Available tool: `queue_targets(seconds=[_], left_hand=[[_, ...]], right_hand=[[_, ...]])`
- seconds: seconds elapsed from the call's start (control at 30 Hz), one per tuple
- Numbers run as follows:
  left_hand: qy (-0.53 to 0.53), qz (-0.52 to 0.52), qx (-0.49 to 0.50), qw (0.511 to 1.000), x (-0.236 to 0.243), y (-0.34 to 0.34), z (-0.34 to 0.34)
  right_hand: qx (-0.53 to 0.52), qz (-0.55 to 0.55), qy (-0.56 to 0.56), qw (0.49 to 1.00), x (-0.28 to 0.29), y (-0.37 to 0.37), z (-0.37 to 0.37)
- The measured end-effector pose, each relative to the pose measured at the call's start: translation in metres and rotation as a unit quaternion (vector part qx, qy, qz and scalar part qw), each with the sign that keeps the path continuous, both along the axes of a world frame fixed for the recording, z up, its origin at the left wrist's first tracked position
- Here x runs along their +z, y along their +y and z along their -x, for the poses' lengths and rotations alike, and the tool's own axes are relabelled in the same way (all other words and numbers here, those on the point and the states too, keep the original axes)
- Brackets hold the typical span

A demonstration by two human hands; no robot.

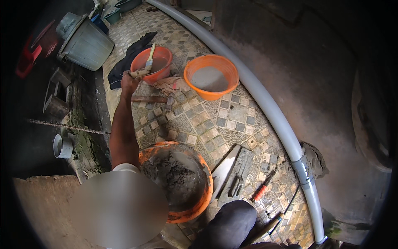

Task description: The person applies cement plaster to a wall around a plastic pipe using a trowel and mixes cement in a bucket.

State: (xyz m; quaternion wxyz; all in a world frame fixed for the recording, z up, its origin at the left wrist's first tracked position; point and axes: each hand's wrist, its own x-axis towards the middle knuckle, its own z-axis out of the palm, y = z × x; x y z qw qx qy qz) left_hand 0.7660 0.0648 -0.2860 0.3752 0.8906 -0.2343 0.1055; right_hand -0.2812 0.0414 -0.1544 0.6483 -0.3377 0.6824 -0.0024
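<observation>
A tan object [141, 73] is at the near rim of the red bucket [160, 76], the left hand [129, 81] curled around its end, beside a brush [151, 53]. The right hand is out of view. Nearer lie a hammer [150, 99] and an orange tub [190, 216] of wet mortar [176, 174].

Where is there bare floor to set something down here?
The main bare patch of tiled floor lies between the hammer, orange bucket, gray pipe and mortar tub. Crowded: right of the tub, with the float and red-handled tool, and around the reddish basin.
</observation>
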Motion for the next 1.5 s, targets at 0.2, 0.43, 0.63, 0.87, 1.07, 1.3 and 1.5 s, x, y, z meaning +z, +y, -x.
queue_targets(seconds=[0.2,0.43,0.63,0.87,1.07,1.3,1.5], left_hand=[[0.026,0.023,0.028,0.999,0.018,-0.012,0.016],[-0.087,0.003,0.095,0.992,0.122,-0.03,0.058],[-0.123,0.063,0.033,0.99,0.203,0.005,0.117],[-0.029,0.229,-0.213,0.949,0.229,0.035,0.317],[-0.069,0.153,-0.428,0.888,0.212,0.027,0.497],[-0.014,0.076,-0.554,0.829,0.138,0.035,0.628],[0.213,-0.042,-0.582,0.784,0.071,0.037,0.653]], right_hand=[[-0.041,-0.005,-0.1,0.994,0.028,0.006,0.002],[-0.22,0.009,-0.3,0.928,0.047,0.033,0.044],[-0.186,-0.058,-0.342,0.919,-0.024,-0.015,0.078],[0.297,0.033,-0.192,0.935,-0.014,-0.124,-0.03],[0.321,0.051,-0.394,0.86,0.007,-0.116,-0.208],[0.072,-0.116,-0.529,0.837,-0.023,-0.066,-0.239],[-0.027,0.017,-0.39,0.92,-0.06,-0.058,-0.174]])
